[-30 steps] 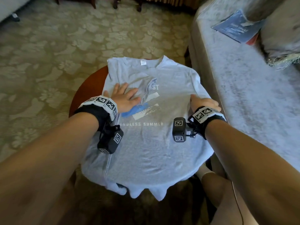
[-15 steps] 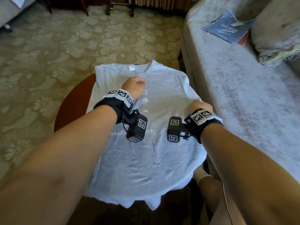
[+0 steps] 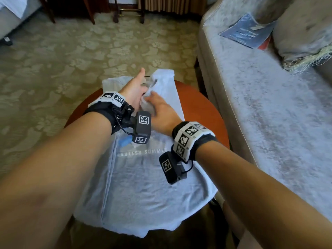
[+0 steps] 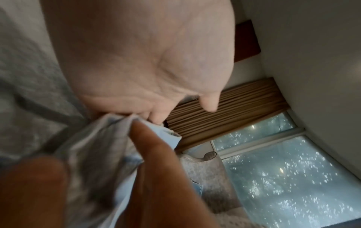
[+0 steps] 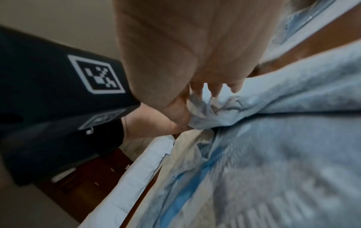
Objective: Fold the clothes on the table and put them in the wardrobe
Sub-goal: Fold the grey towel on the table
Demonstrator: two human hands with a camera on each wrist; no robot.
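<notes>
A light grey T-shirt [image 3: 143, 186] with "ENDLESS SUMMER" print lies face up on the round wooden table [image 3: 203, 112]. Its right side is drawn in toward the middle, and a sleeve end [image 3: 164, 76] stands up near the collar. My left hand [image 3: 133, 92] is at the upper chest with the thumb raised. In the left wrist view its fingers [image 4: 156, 114] curl onto a bunch of the T-shirt [image 4: 93, 154]. My right hand [image 3: 159, 112] reaches across to meet it. The right wrist view shows my right hand [image 5: 175, 54] pinching bunched fabric [image 5: 201, 111].
A grey sofa [image 3: 260, 105] runs close along the table's right side, with a blue booklet [image 3: 246, 31] and a fringed cushion [image 3: 301, 29] on it. Patterned carpet [image 3: 71, 60] lies to the left and beyond. Wooden furniture legs [image 3: 129, 13] stand at the far end.
My right hand has moved from the shirt's right edge to the middle, pulling that side inward. The left hand has shifted toward the collar and met it there.
</notes>
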